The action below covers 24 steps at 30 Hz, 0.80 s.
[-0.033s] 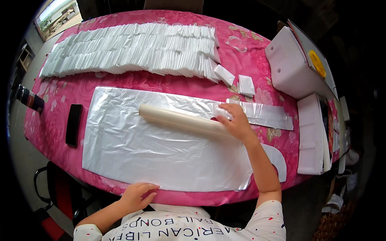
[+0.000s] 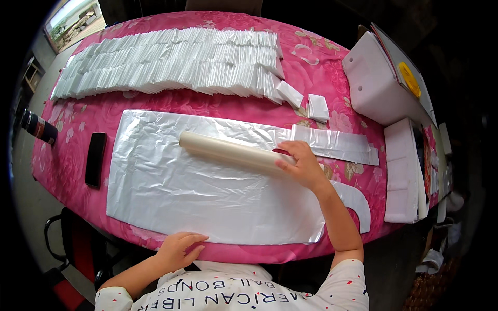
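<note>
A flat white plastic carrier bag (image 2: 207,207) with two handle strips on its right side lies spread and slightly wrinkled before me. Across its upper half rests a pale cream tube (image 2: 223,149), slanting down to the right. My right hand (image 2: 303,163) is closed around the tube's right end, thumb on the near side and fingers over the far side, beside the bag's handle opening. On the bag's near edge, my left hand (image 2: 180,251) lies with thumb and fingers apart, holding nothing. The far handle strip (image 2: 337,144) stretches to the right beyond my right hand.
Rows of folded white bags (image 2: 171,62) fill the far side of the pink flowered tablecloth (image 2: 207,107), with a loose folded packet (image 2: 318,108) nearby. A black phone (image 2: 96,160) and dark bottle (image 2: 39,127) are at left; white foam boxes (image 2: 373,78) stand at right.
My right hand has shifted slightly toward me, from the handle area onto the tube's right end. The tube and my left hand have hardly moved.
</note>
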Each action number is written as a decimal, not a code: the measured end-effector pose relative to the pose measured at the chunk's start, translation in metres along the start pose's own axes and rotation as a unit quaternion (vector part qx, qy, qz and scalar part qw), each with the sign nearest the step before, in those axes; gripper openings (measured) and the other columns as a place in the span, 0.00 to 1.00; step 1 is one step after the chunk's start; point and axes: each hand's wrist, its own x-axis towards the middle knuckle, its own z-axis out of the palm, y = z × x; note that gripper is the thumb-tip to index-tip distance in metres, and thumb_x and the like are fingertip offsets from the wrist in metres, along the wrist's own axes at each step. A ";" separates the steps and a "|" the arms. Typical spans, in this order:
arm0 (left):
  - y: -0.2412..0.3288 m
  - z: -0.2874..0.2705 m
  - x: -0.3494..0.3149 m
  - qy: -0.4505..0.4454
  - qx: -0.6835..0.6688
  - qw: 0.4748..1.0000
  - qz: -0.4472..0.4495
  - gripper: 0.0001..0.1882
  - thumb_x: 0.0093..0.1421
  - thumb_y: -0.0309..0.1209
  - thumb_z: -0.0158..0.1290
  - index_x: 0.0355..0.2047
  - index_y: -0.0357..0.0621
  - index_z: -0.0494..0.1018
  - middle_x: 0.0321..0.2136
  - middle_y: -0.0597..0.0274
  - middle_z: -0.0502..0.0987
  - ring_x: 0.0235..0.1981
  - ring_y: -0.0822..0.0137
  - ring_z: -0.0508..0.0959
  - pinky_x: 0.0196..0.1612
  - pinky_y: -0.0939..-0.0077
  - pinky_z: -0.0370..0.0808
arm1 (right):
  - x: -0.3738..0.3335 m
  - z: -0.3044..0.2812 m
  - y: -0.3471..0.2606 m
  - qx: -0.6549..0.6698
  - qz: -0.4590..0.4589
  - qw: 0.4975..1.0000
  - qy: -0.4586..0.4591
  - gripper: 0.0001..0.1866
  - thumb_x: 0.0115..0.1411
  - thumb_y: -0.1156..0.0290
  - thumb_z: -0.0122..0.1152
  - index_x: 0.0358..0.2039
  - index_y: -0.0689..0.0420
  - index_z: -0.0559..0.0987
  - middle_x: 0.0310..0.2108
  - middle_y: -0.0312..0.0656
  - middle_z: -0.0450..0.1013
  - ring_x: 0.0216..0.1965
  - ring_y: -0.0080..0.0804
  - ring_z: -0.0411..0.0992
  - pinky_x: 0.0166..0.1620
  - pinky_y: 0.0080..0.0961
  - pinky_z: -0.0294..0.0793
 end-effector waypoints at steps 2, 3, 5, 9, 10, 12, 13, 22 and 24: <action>0.003 -0.001 0.012 -0.019 0.044 0.998 0.047 0.16 0.50 0.24 0.55 0.41 0.41 0.72 0.36 0.55 0.76 0.36 0.57 0.77 0.38 0.69 0.74 | -0.030 0.001 -0.024 -0.061 0.014 0.997 -0.049 0.24 0.49 0.64 0.63 0.46 0.59 0.73 0.40 0.46 0.71 0.44 0.43 0.66 0.48 0.33 0.65; 0.004 0.000 0.018 -0.027 0.057 0.996 0.069 0.17 0.50 0.25 0.55 0.43 0.41 0.71 0.39 0.54 0.75 0.38 0.56 0.76 0.40 0.68 0.73 | -0.045 0.003 -0.035 -0.062 0.032 0.996 -0.059 0.24 0.50 0.64 0.63 0.47 0.60 0.72 0.40 0.46 0.70 0.44 0.43 0.66 0.48 0.33 0.65; 0.007 0.006 0.031 -0.022 0.087 0.991 0.097 0.22 0.50 0.27 0.56 0.47 0.41 0.68 0.46 0.49 0.69 0.45 0.53 0.71 0.46 0.65 0.70 | -0.072 0.006 -0.054 -0.067 0.066 0.993 -0.076 0.26 0.52 0.63 0.61 0.50 0.60 0.70 0.40 0.47 0.70 0.44 0.44 0.65 0.48 0.34 0.64; 0.017 0.030 0.055 0.005 0.125 0.988 0.087 0.32 0.53 0.37 0.55 0.56 0.42 0.60 0.59 0.39 0.50 0.59 0.42 0.54 0.57 0.59 0.58 | -0.111 0.015 -0.091 0.056 0.049 0.989 -0.127 0.24 0.54 0.63 0.59 0.49 0.61 0.71 0.44 0.48 0.69 0.46 0.44 0.65 0.49 0.34 0.65; 0.020 0.036 0.060 0.004 0.129 0.988 0.079 0.33 0.53 0.41 0.54 0.57 0.43 0.58 0.61 0.37 0.45 0.61 0.40 0.49 0.59 0.58 0.55 | -0.120 0.020 -0.094 0.074 0.009 0.990 -0.119 0.23 0.54 0.63 0.58 0.48 0.62 0.71 0.44 0.49 0.68 0.46 0.45 0.65 0.49 0.34 0.65; 0.022 0.050 0.067 0.010 0.155 0.983 0.097 0.35 0.53 0.45 0.53 0.58 0.43 0.57 0.61 0.36 0.41 0.62 0.36 0.45 0.60 0.53 0.52 | -0.129 0.021 -0.099 0.093 -0.026 0.990 -0.107 0.23 0.55 0.62 0.58 0.47 0.63 0.71 0.44 0.50 0.68 0.47 0.47 0.64 0.49 0.35 0.65; 0.022 0.055 0.069 0.013 0.170 0.980 0.105 0.36 0.53 0.46 0.53 0.58 0.43 0.57 0.61 0.35 0.40 0.62 0.35 0.43 0.60 0.51 0.50 | -0.132 0.019 -0.103 0.099 -0.020 0.990 -0.103 0.22 0.55 0.62 0.58 0.47 0.63 0.72 0.45 0.51 0.68 0.47 0.47 0.64 0.50 0.35 0.65; 0.030 0.073 0.069 0.007 0.238 0.966 0.105 0.35 0.50 0.53 0.52 0.52 0.43 0.64 0.62 0.41 0.42 0.62 0.36 0.41 0.57 0.39 0.47 | -0.136 -0.054 -0.145 0.167 -0.059 0.983 -0.042 0.19 0.56 0.64 0.57 0.46 0.60 0.73 0.47 0.48 0.68 0.47 0.44 0.66 0.49 0.35 0.66; 0.031 0.074 0.064 0.005 0.248 0.964 0.098 0.32 0.50 0.51 0.52 0.50 0.43 0.66 0.63 0.43 0.43 0.63 0.37 0.40 0.58 0.39 0.46 | -0.137 -0.080 -0.159 0.195 -0.116 0.974 -0.012 0.19 0.56 0.63 0.57 0.45 0.62 0.74 0.41 0.48 0.71 0.41 0.42 0.70 0.45 0.33 0.69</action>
